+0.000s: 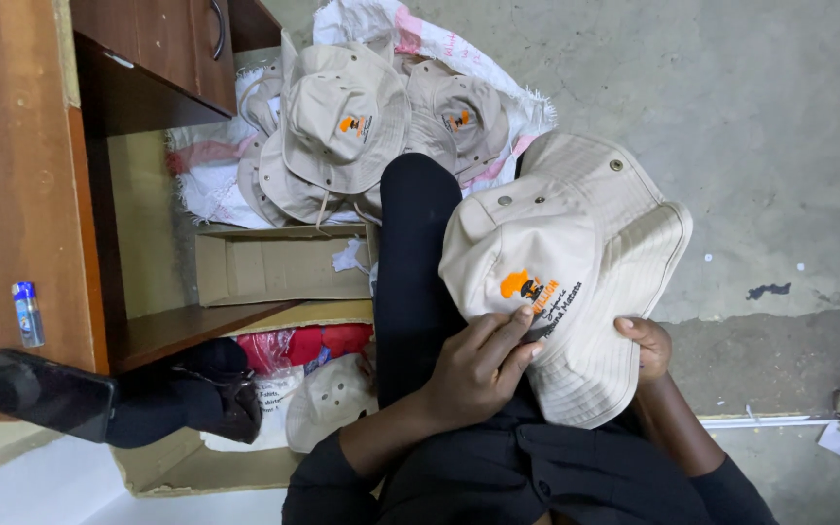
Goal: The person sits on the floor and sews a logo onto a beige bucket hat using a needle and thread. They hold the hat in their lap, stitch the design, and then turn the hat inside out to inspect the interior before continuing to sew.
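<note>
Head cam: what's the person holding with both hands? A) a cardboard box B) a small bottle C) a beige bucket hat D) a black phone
C: the left hand and right hand grip the brim of a beige bucket hat over the lap.

Hat [576, 243] in my hands: beige woven cloth, matt, stitched brim, small metal eyelets, embroidered orange patch. Pile of hats [347, 126]: same cloth, on a coarse woven plastic sack [410, 29]. Box [274, 264]: plain brown cardboard, matt. Desk [12, 214]: wood-look, smooth, slight sheen. Phone [49, 394]: glossy black. Floor [751, 146]: rough bare concrete. My sleeves: black matt cloth.
</note>
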